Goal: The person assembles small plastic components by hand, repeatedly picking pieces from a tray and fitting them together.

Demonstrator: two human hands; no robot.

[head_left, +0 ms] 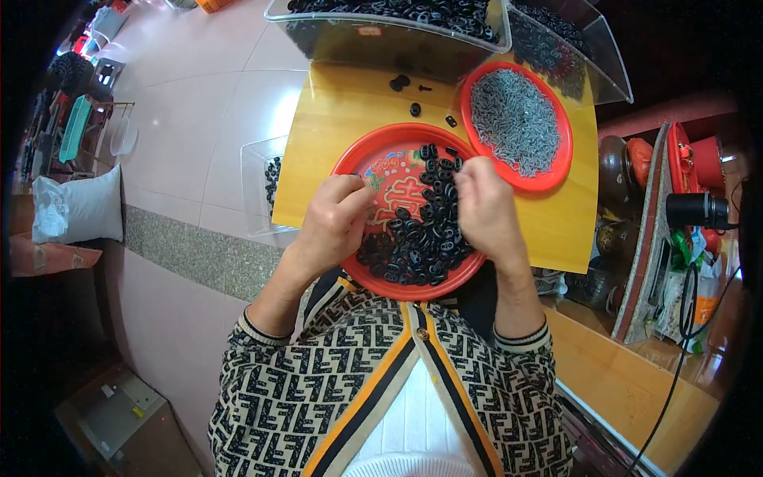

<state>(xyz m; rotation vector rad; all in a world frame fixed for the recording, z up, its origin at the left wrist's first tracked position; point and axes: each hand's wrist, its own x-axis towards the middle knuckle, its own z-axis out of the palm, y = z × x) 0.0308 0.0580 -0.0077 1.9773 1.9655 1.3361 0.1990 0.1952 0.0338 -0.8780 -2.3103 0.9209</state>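
A round red tray (356, 153) with a patterned bottom rests in front of me. Many small black plastic parts (425, 246), each with holes, are heaped along its right and near sides. Over the left rim hangs my left hand (338, 215), its fingers curled in and pressed together. My right hand (485, 203) is closed above the right rim, beside the black parts. Whatever either hand holds is hidden by the fingers. Just beyond my right hand is a second red tray (566, 151), filled with small grey screws (515, 119).
Both trays lie on a yellow board (318, 119) with a few loose black pieces (415, 109). Clear plastic bins (397, 44) of black parts stand at the far edge. A clear box (254, 187) sits lower left. Shelves with jars (620, 175) and a hanging cable (685, 318) are at right.
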